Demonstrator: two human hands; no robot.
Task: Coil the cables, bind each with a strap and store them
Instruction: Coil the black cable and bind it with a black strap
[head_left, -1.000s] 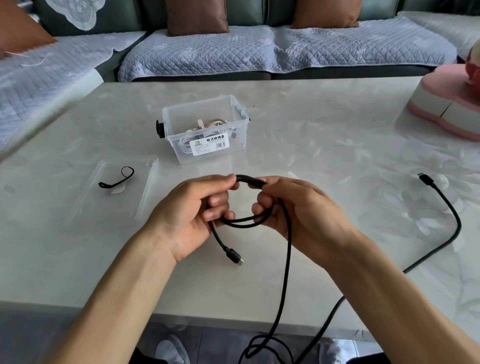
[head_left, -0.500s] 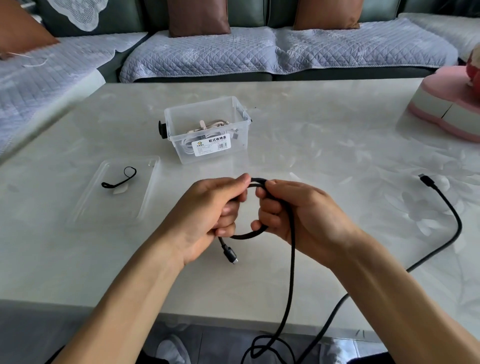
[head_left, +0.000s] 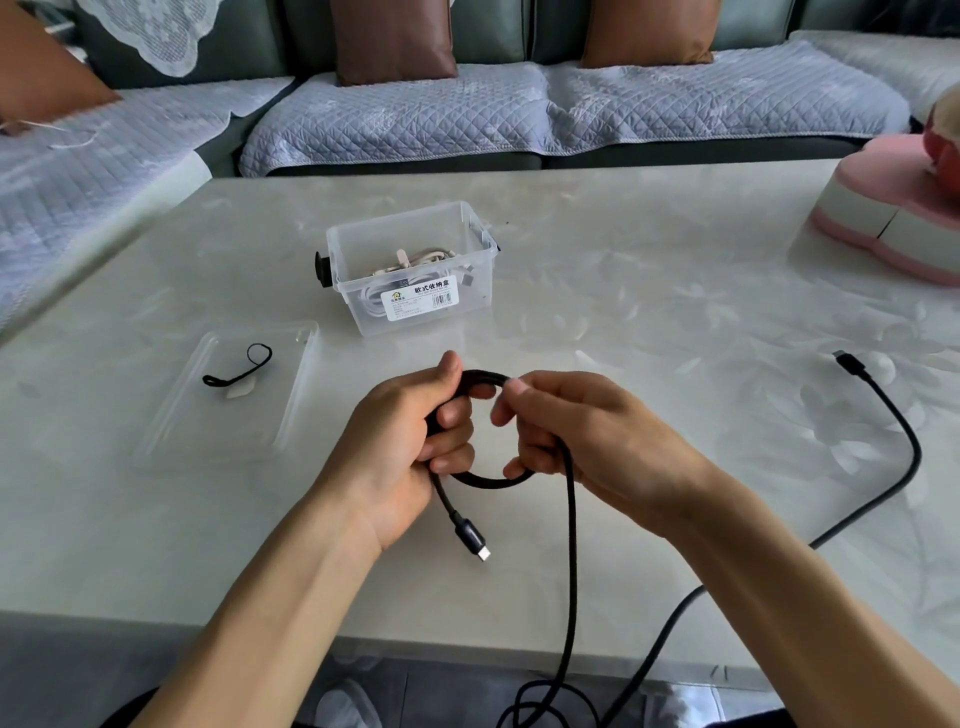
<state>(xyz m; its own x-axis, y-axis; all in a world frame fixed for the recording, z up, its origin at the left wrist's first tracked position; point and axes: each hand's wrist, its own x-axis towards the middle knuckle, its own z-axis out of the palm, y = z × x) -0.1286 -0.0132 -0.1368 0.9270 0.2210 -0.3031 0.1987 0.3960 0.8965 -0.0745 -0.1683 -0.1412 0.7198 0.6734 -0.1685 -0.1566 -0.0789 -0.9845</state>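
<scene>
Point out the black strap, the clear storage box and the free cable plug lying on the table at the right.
black strap (head_left: 236, 370), head view, middle of its straight band.
clear storage box (head_left: 470, 291), head view, front wall right of the label.
free cable plug (head_left: 848, 362), head view, the connector body.

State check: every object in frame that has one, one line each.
black cable: partly coiled, rest trailing off table
left hand: grips the coil
right hand: pinches the loop
storage box: open, light cables inside
lid: off, flat on table
strap: unused, on lid
</scene>
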